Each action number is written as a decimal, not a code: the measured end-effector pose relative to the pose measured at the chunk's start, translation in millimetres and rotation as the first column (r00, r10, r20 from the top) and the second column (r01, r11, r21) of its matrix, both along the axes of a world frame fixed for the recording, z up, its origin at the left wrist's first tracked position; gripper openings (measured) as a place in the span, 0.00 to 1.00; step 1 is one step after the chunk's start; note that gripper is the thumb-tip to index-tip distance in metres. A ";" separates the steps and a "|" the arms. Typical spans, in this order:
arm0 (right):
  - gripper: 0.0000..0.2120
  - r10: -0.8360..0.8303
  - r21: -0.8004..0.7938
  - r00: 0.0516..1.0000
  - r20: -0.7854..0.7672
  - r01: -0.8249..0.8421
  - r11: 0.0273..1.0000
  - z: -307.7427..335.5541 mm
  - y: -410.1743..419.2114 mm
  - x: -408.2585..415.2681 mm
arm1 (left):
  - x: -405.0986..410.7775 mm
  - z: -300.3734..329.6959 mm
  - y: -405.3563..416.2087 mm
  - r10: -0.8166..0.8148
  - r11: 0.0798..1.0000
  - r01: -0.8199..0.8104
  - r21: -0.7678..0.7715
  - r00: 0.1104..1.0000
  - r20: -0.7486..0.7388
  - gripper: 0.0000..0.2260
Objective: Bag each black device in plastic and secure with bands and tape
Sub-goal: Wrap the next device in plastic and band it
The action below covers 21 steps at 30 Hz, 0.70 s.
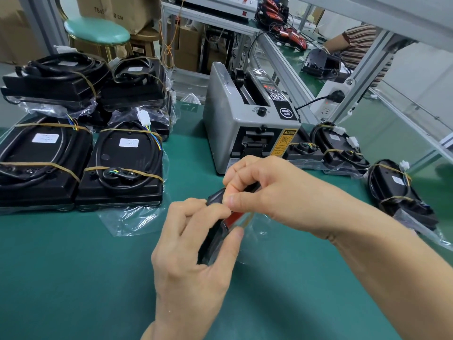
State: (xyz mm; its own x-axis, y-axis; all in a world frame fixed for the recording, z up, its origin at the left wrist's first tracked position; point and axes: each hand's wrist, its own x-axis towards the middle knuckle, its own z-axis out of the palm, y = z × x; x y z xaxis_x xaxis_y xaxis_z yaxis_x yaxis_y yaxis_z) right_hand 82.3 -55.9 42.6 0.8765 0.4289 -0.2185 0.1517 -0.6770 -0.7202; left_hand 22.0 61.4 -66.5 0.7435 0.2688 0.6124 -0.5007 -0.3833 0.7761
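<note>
Banded, bagged devices [122, 165] were stacked at the desk's [73, 278] far-left corner; left hand [196, 246] and right hand [267, 190] both gripped another black device [215, 231] half-bagged, unbanded

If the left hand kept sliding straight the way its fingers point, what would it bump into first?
Most likely the grey tape dispenser: the left hand, gripping the bagged black device, points up-table toward it. Depth is unclear, though.

A green-cushioned stool [97, 30] stands at eleven o'clock, cardboard boxes [115, 11] behind it. At one o'clock, a white power strip [329, 100] holds a black plug — beyond it, a seated person in a striped shirt [359, 49].
</note>
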 end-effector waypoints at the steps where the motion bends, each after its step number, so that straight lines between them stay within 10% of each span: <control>1: 0.06 0.002 -0.012 1.000 0.017 -0.002 1.000 -0.2 0.4 -0.2 | -0.1 -0.4 -0.1 0.015 1.000 -0.015 0.013 1.000 0.000 0.08; 7: 0.03 0.013 -0.068 0.995 0.104 -0.005 0.998 -2.8 3.4 -1.0 | -0.3 -1.5 0.8 0.045 0.999 -0.044 0.023 0.999 -0.026 0.09; 14: 0.12 -0.162 0.279 0.984 -0.073 0.176 0.944 -11.8 -10.9 2.5 | 1.5 -1.0 0.2 0.045 0.999 -0.044 0.024 0.999 -0.012 0.09; 21: 0.09 -0.143 0.147 0.980 0.137 0.123 0.981 -29.3 -3.7 -7.8 | -0.4 -4.1 1.7 -0.027 0.997 0.024 -0.075 0.999 -0.034 0.10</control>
State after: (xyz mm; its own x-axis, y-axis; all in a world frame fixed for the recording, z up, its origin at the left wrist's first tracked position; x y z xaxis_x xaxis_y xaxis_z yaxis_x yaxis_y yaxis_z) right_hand 74.5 -59.6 13.4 0.9458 0.3234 -0.0310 0.1774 -0.5941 -0.7846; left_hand 21.6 63.2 -70.6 0.7711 0.2935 0.5650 -0.4817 -0.3112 0.8192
